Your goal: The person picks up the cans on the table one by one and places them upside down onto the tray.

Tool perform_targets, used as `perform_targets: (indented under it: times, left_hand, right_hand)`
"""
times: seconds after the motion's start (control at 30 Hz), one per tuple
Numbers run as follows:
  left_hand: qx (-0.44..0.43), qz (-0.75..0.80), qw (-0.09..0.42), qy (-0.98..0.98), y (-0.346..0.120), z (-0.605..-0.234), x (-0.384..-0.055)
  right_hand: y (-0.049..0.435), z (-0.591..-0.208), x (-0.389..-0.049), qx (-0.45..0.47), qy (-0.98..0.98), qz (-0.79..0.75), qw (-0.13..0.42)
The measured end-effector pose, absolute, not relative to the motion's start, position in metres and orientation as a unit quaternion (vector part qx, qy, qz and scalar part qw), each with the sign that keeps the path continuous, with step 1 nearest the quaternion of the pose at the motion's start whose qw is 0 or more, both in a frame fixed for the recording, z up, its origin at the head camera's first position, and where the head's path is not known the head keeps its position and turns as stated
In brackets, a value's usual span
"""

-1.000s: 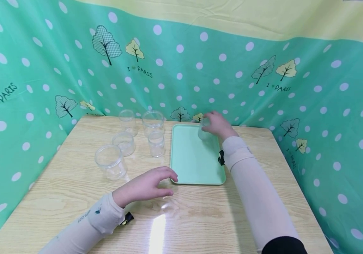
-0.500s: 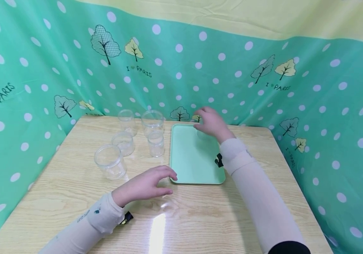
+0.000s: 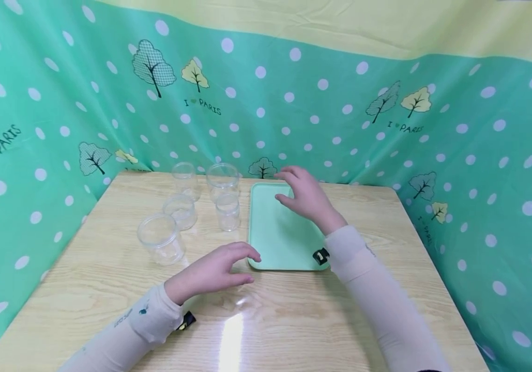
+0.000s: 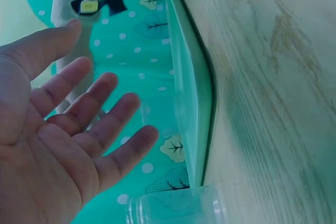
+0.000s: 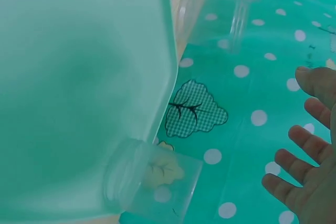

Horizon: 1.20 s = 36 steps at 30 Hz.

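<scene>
Over the far right part of the mint-green tray (image 3: 279, 243), my right hand (image 3: 307, 199) hovers with fingers spread, holding nothing. A clear plastic jar (image 5: 157, 179) stands upright in the tray's far corner, as the right wrist view shows; in the head view my right hand hides most of it. My left hand (image 3: 214, 271) is held at the tray's near left corner, fingers loosely extended and the palm bare in the left wrist view. Left of the tray stand several more clear jars, the nearest to it a small narrow jar (image 3: 228, 213).
A wide jar (image 3: 160, 240) stands front left, with a low jar (image 3: 180, 212) behind it. Farther back are a tall jar (image 3: 185, 181) and a large jar (image 3: 223, 182). A polka-dot curtain (image 3: 266, 103) rises behind the wooden table (image 3: 107, 310).
My right hand has let go of the jar in the tray's far right corner, opened its fingers and drawn back a little leftward and toward me. The left hand has stayed put.
</scene>
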<state>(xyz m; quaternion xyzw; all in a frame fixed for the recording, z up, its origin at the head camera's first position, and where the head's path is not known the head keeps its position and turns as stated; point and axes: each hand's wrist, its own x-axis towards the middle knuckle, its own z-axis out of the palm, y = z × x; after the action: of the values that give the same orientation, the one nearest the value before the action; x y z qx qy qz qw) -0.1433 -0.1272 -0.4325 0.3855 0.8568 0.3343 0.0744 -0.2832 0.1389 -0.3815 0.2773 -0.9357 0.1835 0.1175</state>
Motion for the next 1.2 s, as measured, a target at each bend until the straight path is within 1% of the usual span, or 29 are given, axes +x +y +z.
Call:
perform_targets:
  times: [0.33, 0.83, 1.2]
  left_hand:
    - [0.368, 0.349, 0.065, 0.859, -0.133, -0.43, -0.144]
    - [0.372, 0.362, 0.029, 0.854, -0.139, -0.423, -0.146]
    - [0.37, 0.363, 0.019, 0.855, -0.139, -0.421, -0.145]
  right_hand:
    - [0.143, -0.387, -0.247, 0.315, -0.909, 0.228, 0.15]
    - [0.15, -0.403, -0.203, 0.364, -0.861, 0.301, 0.189]
    - [0.154, -0.406, -0.183, 0.365, -0.854, 0.326, 0.177]
